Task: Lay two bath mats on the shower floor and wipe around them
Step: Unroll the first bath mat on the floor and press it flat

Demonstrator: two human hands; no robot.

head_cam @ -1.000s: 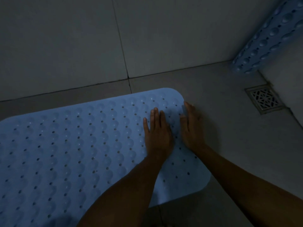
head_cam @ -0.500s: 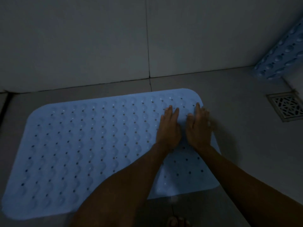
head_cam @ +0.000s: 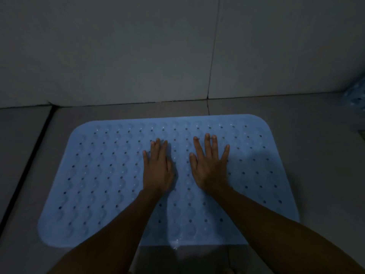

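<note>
On the shower floor point(head_cam: 286, 107), close to the foot of the tiled wall point(head_cam: 118, 56), a light blue bath mat point(head_cam: 98, 175) lies spread flat, its long side running left to right and its rounded corners all down on the tiles. Rows of small drain holes and raised wavy bumps cover its top. Both hands press down on the middle of the mat, palms flat and well inside its edges. The left hand point(head_cam: 158, 171) lies with its fingers straight and held close together, pointing toward the wall, thumb tucked near the palm; its grip is slack, holding nothing. The right hand point(head_cam: 210, 169) sits just beside it, a strip of mat showing between the two, with fingers straight and spread wide, thumb angled out to the left; its grip too is loose and flat, closed round nothing. Both bare forearms reach in from the bottom of the view and cross the near edge of the mat. At the far right edge, against the wall, a sliver of a second blue mat point(head_cam: 355, 99) shows, mostly cut off, so how it stands cannot be told. A dark grout line point(head_cam: 25, 165) runs diagonally across the floor at the left, apart from the mat's left edge. A small wet glint point(head_cam: 175, 243) sits at the mat's near edge between the arms
</note>
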